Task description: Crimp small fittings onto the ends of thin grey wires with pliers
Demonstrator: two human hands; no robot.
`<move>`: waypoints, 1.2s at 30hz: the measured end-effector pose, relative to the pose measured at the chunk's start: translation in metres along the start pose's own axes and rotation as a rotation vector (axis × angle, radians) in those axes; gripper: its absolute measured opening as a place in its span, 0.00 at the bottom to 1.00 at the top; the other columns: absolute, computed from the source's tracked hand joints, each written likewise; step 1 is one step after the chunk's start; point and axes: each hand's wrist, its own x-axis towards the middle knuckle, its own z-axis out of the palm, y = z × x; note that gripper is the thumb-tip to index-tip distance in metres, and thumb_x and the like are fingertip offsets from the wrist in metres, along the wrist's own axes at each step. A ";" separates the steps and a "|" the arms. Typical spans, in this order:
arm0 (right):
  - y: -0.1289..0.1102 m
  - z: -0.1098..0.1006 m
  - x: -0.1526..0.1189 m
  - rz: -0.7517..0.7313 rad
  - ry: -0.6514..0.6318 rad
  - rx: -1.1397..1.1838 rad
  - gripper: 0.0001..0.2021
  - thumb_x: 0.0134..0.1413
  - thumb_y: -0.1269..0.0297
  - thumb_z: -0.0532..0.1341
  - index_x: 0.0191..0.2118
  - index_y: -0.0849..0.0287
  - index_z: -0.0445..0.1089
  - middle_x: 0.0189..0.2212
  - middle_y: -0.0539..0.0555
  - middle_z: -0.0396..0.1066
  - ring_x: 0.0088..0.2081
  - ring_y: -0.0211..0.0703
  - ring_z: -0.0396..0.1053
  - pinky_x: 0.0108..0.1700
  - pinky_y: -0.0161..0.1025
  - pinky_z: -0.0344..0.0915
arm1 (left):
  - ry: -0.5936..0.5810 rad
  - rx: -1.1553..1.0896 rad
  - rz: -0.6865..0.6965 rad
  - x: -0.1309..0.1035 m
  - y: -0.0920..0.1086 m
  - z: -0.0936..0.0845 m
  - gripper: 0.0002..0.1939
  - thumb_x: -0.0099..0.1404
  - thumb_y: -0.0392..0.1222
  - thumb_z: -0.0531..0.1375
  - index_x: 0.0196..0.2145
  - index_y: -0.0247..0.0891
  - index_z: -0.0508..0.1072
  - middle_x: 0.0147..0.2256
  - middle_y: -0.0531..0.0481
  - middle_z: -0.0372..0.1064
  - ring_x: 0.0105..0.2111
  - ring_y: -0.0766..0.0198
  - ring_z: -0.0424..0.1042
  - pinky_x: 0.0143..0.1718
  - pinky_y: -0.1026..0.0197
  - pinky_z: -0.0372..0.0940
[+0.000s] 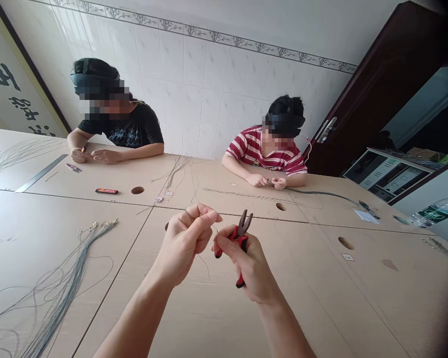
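Note:
Pinched between the thumb and fingers of my left hand (188,238) is a thin dark cord (206,263), its loose end dangling below the palm. Close by on the right, my right hand (248,258) is closed around pliers (244,223) with red and black handles. Their metal jaws point up and stand slightly apart, with nothing between them. The right thumb and forefinger also meet at the cord, near a tiny piece too small to make out. To the left, a bundle of grey-green cords (76,278) with small metal ends lies on the table (164,318).
Across the table sit two people, one in a black shirt (134,124), one in a striped shirt (246,144), both handling small things. A metal ruler (41,173), a red-black box cutter (106,191), more cords (175,171) and a plastic bottle (438,211) lie about. Round holes (346,242) pierce the tabletop.

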 end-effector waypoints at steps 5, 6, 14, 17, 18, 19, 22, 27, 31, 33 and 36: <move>-0.006 -0.006 0.002 0.004 -0.065 0.161 0.09 0.56 0.60 0.63 0.28 0.59 0.69 0.26 0.50 0.66 0.32 0.40 0.64 0.42 0.43 0.63 | -0.007 0.310 0.102 0.003 0.000 -0.010 0.08 0.65 0.44 0.60 0.36 0.38 0.75 0.17 0.61 0.47 0.18 0.73 0.45 0.20 0.68 0.44; -0.007 -0.007 0.003 0.010 -0.092 0.204 0.09 0.57 0.61 0.62 0.28 0.59 0.69 0.26 0.50 0.65 0.32 0.40 0.64 0.42 0.43 0.64 | -0.024 0.364 0.125 0.004 0.001 -0.012 0.07 0.65 0.44 0.60 0.36 0.38 0.75 0.17 0.60 0.49 0.18 0.72 0.46 0.20 0.67 0.46; -0.010 -0.010 0.005 0.089 -0.203 0.376 0.09 0.58 0.64 0.59 0.28 0.59 0.68 0.24 0.50 0.65 0.31 0.42 0.68 0.36 0.40 0.64 | -0.198 0.445 0.152 0.002 0.004 -0.016 0.03 0.63 0.40 0.62 0.35 0.41 0.76 0.16 0.59 0.63 0.15 0.75 0.52 0.16 0.70 0.46; -0.010 -0.011 0.004 0.104 -0.221 0.406 0.09 0.58 0.66 0.59 0.27 0.59 0.68 0.24 0.50 0.64 0.31 0.41 0.67 0.36 0.40 0.64 | -0.229 0.397 0.163 0.002 0.003 -0.015 0.03 0.64 0.41 0.62 0.35 0.41 0.75 0.18 0.57 0.69 0.16 0.75 0.61 0.17 0.71 0.51; -0.010 -0.010 0.004 0.106 -0.225 0.412 0.09 0.58 0.66 0.58 0.27 0.59 0.68 0.24 0.49 0.64 0.30 0.41 0.66 0.36 0.40 0.64 | -0.240 0.374 0.163 0.001 0.003 -0.015 0.02 0.64 0.41 0.62 0.34 0.41 0.75 0.20 0.56 0.71 0.17 0.74 0.65 0.18 0.71 0.54; -0.010 -0.010 0.004 0.108 -0.228 0.418 0.09 0.58 0.66 0.58 0.27 0.59 0.68 0.24 0.49 0.63 0.30 0.40 0.66 0.37 0.40 0.64 | -0.249 0.353 0.160 0.001 0.003 -0.014 0.03 0.65 0.40 0.62 0.34 0.41 0.75 0.21 0.55 0.73 0.19 0.73 0.68 0.19 0.71 0.57; -0.011 -0.009 0.004 0.115 -0.232 0.427 0.09 0.57 0.67 0.59 0.26 0.59 0.68 0.23 0.49 0.62 0.29 0.39 0.63 0.38 0.41 0.65 | -0.270 0.309 0.141 0.000 0.004 -0.013 0.05 0.65 0.41 0.61 0.32 0.39 0.74 0.23 0.52 0.75 0.22 0.68 0.73 0.23 0.68 0.64; -0.009 -0.008 0.003 0.050 -0.121 0.246 0.10 0.58 0.61 0.60 0.27 0.59 0.68 0.24 0.50 0.63 0.31 0.40 0.63 0.38 0.41 0.65 | -0.246 0.355 0.140 0.003 0.002 -0.014 0.08 0.66 0.43 0.60 0.31 0.38 0.72 0.24 0.52 0.72 0.22 0.69 0.69 0.24 0.68 0.62; -0.007 -0.009 -0.001 -0.117 0.158 -0.168 0.11 0.54 0.55 0.65 0.32 0.58 0.70 0.28 0.50 0.67 0.32 0.40 0.63 0.37 0.38 0.63 | -0.107 0.473 0.162 0.007 -0.001 -0.018 0.10 0.66 0.44 0.59 0.29 0.37 0.71 0.19 0.59 0.55 0.18 0.74 0.49 0.18 0.70 0.47; -0.006 -0.008 -0.002 -0.168 0.200 -0.275 0.11 0.53 0.55 0.66 0.36 0.58 0.70 0.29 0.50 0.68 0.32 0.39 0.64 0.36 0.37 0.62 | -0.095 0.495 0.152 0.008 -0.002 -0.019 0.10 0.66 0.45 0.59 0.29 0.37 0.71 0.19 0.59 0.51 0.19 0.73 0.45 0.18 0.69 0.44; -0.006 -0.007 -0.002 -0.230 0.200 -0.355 0.10 0.56 0.56 0.64 0.36 0.57 0.71 0.29 0.50 0.69 0.31 0.39 0.64 0.36 0.36 0.62 | -0.113 0.497 0.136 0.008 -0.003 -0.019 0.11 0.66 0.46 0.59 0.30 0.37 0.71 0.20 0.59 0.52 0.20 0.73 0.46 0.18 0.68 0.44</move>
